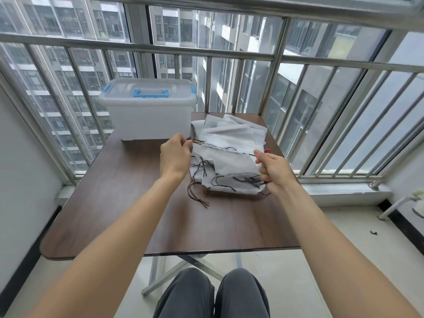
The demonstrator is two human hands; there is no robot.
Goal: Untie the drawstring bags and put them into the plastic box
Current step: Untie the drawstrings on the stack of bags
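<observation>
We are reaching both bare forearms out over the dark wood-grain table [119, 203], wrists raised above the pile. Our left hand [174, 157] is pinching the dark brown drawstring [199, 142] at the left end of a white drawstring bag [231, 157], fingers curled round the cord. Our right hand [274, 171] is pinching the same bag at its right edge, thumb on top, so the bag is hanging stretched between the two hands just above the heap. Beneath it we are seeing one stack of white drawstring bags [229, 131] with loose cord ends trailing toward us; the number of bags cannot be counted. One translucent plastic box [146, 115] is sitting at the far left of the table, touching the stack, its lid on, with one blue handle [151, 93] and blue side latches.
</observation>
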